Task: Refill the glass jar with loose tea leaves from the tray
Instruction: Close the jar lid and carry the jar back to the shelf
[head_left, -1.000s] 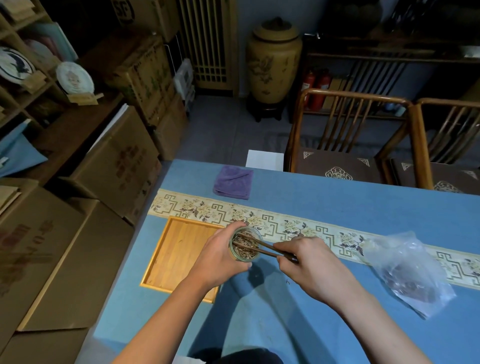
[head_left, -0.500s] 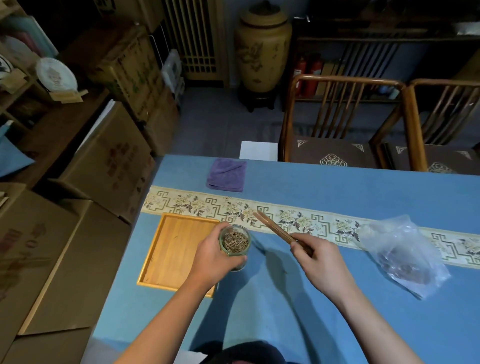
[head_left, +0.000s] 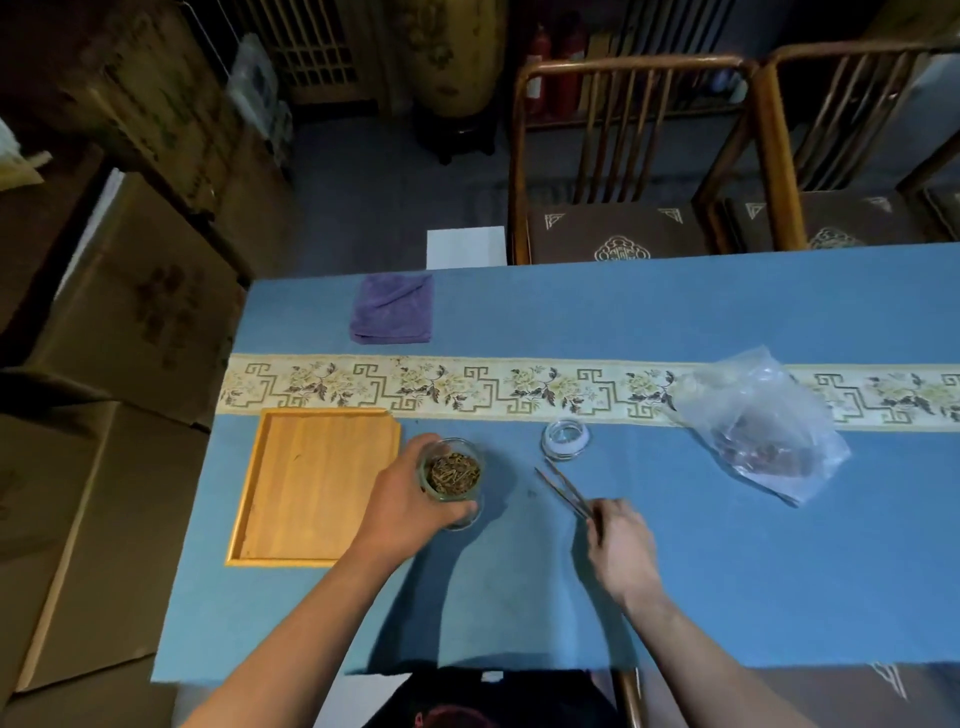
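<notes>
A small glass jar (head_left: 453, 474) filled with dark loose tea leaves stands on the blue tablecloth just right of the wooden tray (head_left: 311, 483). My left hand (head_left: 408, 499) wraps around the jar's left side. The tray's floor looks bare. My right hand (head_left: 621, 545) holds a pair of wooden tweezers (head_left: 563, 491), tips pointing up-left and low over the cloth, to the right of the jar. The jar's clear glass lid (head_left: 565, 439) lies on the cloth beyond the tweezer tips.
A crumpled clear plastic bag (head_left: 763, 423) with dark contents lies at right on the patterned runner (head_left: 467, 387). A purple cloth (head_left: 392, 308) sits at the far left. Two wooden chairs (head_left: 623, 156) stand behind the table; cardboard boxes (head_left: 130, 291) crowd the left.
My right hand drew the tweezers out of the jar and swung them right and down toward the cloth. The lid has come into view. My left hand stays on the jar.
</notes>
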